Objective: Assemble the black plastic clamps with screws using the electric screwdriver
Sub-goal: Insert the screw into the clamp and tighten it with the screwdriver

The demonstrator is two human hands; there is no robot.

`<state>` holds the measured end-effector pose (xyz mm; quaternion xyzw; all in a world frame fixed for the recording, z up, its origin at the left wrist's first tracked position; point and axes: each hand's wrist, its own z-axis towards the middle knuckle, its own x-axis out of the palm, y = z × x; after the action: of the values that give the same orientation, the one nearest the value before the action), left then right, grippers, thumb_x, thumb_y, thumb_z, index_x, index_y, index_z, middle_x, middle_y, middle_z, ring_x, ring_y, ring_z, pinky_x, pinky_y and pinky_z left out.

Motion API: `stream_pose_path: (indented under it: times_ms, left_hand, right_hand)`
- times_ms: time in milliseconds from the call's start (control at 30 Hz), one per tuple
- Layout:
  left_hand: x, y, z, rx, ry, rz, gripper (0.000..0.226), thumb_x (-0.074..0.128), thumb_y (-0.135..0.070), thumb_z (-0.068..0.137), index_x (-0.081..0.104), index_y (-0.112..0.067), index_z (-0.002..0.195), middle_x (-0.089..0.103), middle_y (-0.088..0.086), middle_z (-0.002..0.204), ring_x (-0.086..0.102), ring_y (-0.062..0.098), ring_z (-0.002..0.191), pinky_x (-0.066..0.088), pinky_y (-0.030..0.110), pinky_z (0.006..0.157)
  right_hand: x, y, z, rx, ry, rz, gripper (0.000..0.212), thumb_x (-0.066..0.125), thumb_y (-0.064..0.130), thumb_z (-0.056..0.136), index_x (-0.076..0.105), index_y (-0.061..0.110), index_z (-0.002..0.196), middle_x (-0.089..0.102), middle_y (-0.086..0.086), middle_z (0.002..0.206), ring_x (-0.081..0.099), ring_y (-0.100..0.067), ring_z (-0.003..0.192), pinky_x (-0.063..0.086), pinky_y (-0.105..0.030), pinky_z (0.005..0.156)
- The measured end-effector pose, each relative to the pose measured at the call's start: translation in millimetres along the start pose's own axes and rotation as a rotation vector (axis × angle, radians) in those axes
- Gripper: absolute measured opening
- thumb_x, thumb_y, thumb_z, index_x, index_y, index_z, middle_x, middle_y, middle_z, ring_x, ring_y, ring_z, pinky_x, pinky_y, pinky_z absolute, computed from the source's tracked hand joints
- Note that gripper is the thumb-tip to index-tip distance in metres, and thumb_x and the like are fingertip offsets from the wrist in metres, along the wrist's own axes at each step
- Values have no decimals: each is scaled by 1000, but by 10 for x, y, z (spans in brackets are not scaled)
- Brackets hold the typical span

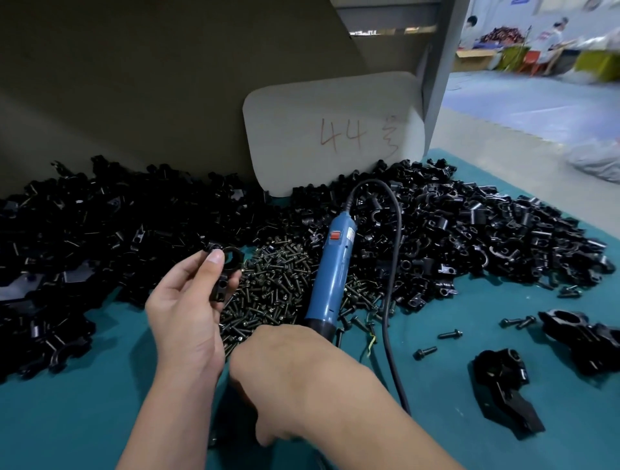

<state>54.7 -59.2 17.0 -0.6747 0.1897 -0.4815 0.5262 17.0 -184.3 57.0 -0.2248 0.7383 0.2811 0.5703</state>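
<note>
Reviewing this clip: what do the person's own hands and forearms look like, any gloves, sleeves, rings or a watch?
Both the left hand and the right hand are bare, without gloves. No ring shows on the visible fingers, and no watch or band at either wrist. Both forearms are uncovered down to the frame edge; no sleeve is in view. Nails look short and unpainted.

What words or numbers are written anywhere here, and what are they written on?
"44": red handwriting on the grey rounded board leaning behind the piles of black parts.
A red scribbled mark right of the "44" on the same board: not readable.
A label on the blue electric screwdriver: too small and blurred to read.
Blue signs on the far wall: too blurred to read.
</note>
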Motion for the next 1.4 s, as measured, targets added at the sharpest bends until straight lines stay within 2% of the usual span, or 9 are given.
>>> stream_pose_path:
  times_ms: [133, 233, 400, 500, 800, 1000, 1133, 1233, 1400]
  left_hand:
    - [16, -19, -6, 4, -18, -22, 7, 78, -10, 90, 79, -17, 88, 78, -1, 85, 76, 18, 75, 62, 24, 74]
    - [36, -33, -13, -1, -37, -38, 7, 78, -10, 91, 78, -16, 88, 77, -4, 83, 76, 15, 75, 62, 23, 72]
    - [21, -40, 2, -39, -58, -64, 3, 78, -13, 91, 78, -16, 91, 77, -1, 89, 75, 17, 79, 61, 23, 70]
    - [24, -43, -11, -60, -47, -76, 2, 79, -14, 90, 80, -15, 92, 78, -1, 92, 75, 18, 87, 60, 22, 72]
    - [113, -15, -107, -71, 123, -17, 16, 80, -23, 75, 80, -17, 90, 78, 0, 90, 74, 16, 83, 59, 20, 70]
    - [136, -2, -170, -44, 265, 57, 18, 81, -26, 70, 82, -22, 88, 77, 4, 90, 73, 16, 77, 60, 22, 68]
    - [149, -2, -207, -24, 328, 97, 26, 84, -32, 66, 82, -23, 90, 76, 5, 91, 72, 17, 76, 59, 23, 68]
    - [166, 7, -225, -12, 363, 139, 29, 85, -32, 67, 82, -22, 94, 78, 4, 93, 74, 17, 79, 59, 23, 68]
    - [181, 17, -258, -16, 403, 193, 39, 86, -32, 65, 80, -16, 99, 78, 15, 95, 76, 26, 80, 62, 28, 71]
  right_hand:
    - [-4, -4, 13, -43, -104, 7, 29, 82, 30, 83, 70, 12, 102, 62, -5, 87, 66, -30, 84, 41, -29, 66]
    - [-57, -122, -2, -53, -170, 236, 15, 79, 20, 82, 65, 14, 78, 60, -1, 69, 60, -22, 64, 50, -28, 58]
    - [-200, -336, -65, 39, -445, 1177, 11, 65, 7, 96, 67, 6, 85, 57, -1, 66, 54, -13, 55, 49, -24, 54]
    - [-235, -409, -58, 183, -417, 1712, 18, 50, 7, 100, 62, 8, 87, 49, -3, 65, 45, -12, 53, 43, -22, 44]
    - [-224, -565, -73, 236, -424, 2052, 30, 47, 15, 107, 63, 7, 82, 55, -6, 74, 49, -15, 60, 39, -22, 46]
    - [-215, -624, -62, 216, -655, 1760, 26, 49, 8, 108, 72, 0, 98, 59, 0, 71, 48, -8, 57, 36, -17, 45]
    - [-175, -685, -50, 251, -836, 1331, 19, 61, 10, 102, 79, 17, 103, 66, 7, 69, 52, -10, 61, 41, -23, 53]
    - [-160, -708, -56, 249, -853, 1180, 4, 70, 17, 97, 72, 21, 95, 73, 3, 74, 56, -3, 59, 44, -27, 62]
    - [-154, -699, -78, 219, -876, 1018, 13, 73, 18, 95, 71, 19, 82, 72, 4, 74, 67, -9, 68, 53, -21, 64]
